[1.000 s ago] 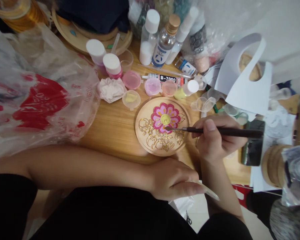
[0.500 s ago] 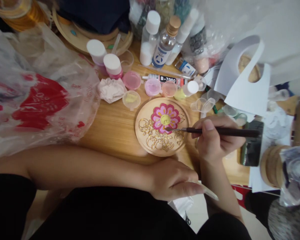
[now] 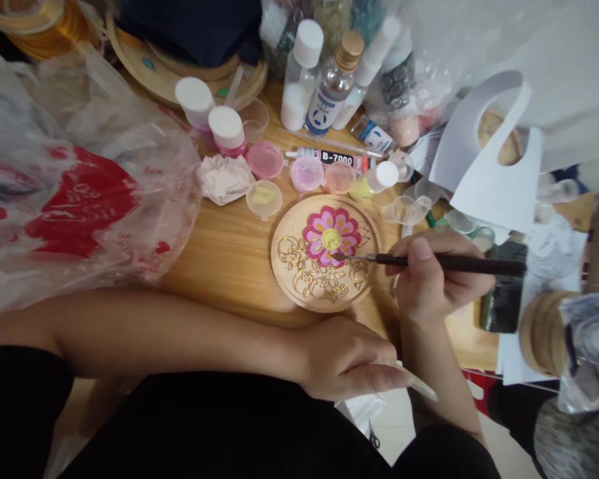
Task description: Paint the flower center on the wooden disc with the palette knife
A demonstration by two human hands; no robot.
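A round wooden plate [image 3: 292, 283] lies on the table, bearing a pink flower [image 3: 331, 237] with a yellow centre and raised gold outlines of leaves and blooms. My right hand [image 3: 439, 276] pinches the dark handle of a small palette knife [image 3: 459, 263]. Its flat metal tip is at the flower's lower petals; whether it touches them I cannot tell. Below the plate, my left hand [image 3: 352, 359] is closed on a thin, pale flat piece [image 3: 419, 384], largely hidden by the fingers and thumb.
Behind the plate stand small cups of pink paste [image 3: 265, 159] and lilac paste [image 3: 307, 174], a glue tube [image 3: 337, 158] and several bottles [image 3: 324, 100]. Crumpled tissue [image 3: 225, 179] and a plastic bag [image 3: 94, 199] lie left. A dark phone-like slab [image 3: 504, 286] and wooden rounds [image 3: 544, 329] are right.
My right hand and the palette knife have shifted very slightly to the right, the tip staying over the lower petals. My left hand keeps its hold on the pale piece.
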